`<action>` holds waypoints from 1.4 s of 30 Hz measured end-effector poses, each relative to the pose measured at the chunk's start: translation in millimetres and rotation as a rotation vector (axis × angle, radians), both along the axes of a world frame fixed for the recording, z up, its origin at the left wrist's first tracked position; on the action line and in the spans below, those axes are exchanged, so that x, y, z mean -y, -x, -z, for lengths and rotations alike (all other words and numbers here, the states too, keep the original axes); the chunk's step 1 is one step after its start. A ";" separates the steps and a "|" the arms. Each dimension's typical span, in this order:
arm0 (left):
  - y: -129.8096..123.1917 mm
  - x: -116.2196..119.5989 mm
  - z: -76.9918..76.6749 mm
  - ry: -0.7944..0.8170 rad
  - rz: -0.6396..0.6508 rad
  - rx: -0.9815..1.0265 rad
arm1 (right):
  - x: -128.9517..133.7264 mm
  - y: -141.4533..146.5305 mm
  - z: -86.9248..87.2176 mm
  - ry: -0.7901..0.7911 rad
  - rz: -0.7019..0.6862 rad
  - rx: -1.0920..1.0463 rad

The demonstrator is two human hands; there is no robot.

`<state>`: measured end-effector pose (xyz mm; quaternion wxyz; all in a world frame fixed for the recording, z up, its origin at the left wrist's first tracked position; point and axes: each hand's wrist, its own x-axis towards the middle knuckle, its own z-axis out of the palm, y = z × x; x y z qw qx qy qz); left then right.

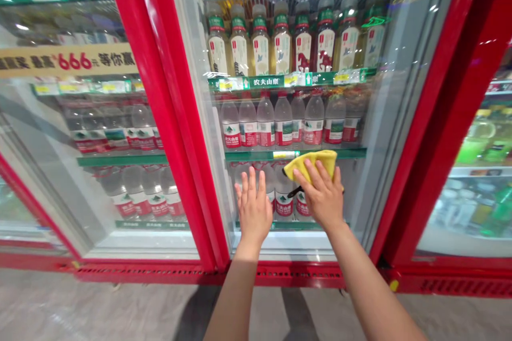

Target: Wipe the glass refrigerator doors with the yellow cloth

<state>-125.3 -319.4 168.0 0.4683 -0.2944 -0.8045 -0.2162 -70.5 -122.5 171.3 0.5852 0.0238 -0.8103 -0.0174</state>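
Observation:
A yellow cloth (311, 165) with a dark edge and a black strap lies under my right hand (326, 197), its fingers spread over it and pressing it to the glass door (296, 242) of a red-framed drinks fridge. To its left, my left hand (255, 212) is raised with straight fingers, palm toward the same door. Whether that palm touches the glass, I cannot tell. Behind both hands stand water bottles (284, 202) with red and white labels, partly hidden by the hands and the cloth.
Inside, a middle shelf carries more water bottles (284, 120), and tea bottles (281, 42) stand above. A red door frame (180, 112) divides this door from the fridge section at left. Another red fridge (452, 154) stands at right. The grey floor (132, 309) lies below.

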 end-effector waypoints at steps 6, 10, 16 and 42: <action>-5.7 -10.1 -7.7 -0.036 0.019 0.004 | -8.8 6.0 -4.0 0.287 0.029 -0.168; -8.7 -13.1 -10.7 -0.025 0.029 -0.049 | 32.7 12.9 -7.3 0.142 -0.027 0.044; -7.0 -14.8 -8.0 0.011 0.050 -0.067 | -14.9 -7.0 6.9 0.029 -0.021 -0.037; -18.9 -43.1 -3.8 0.075 0.135 -0.103 | -15.9 -3.7 27.2 -0.039 -0.062 0.040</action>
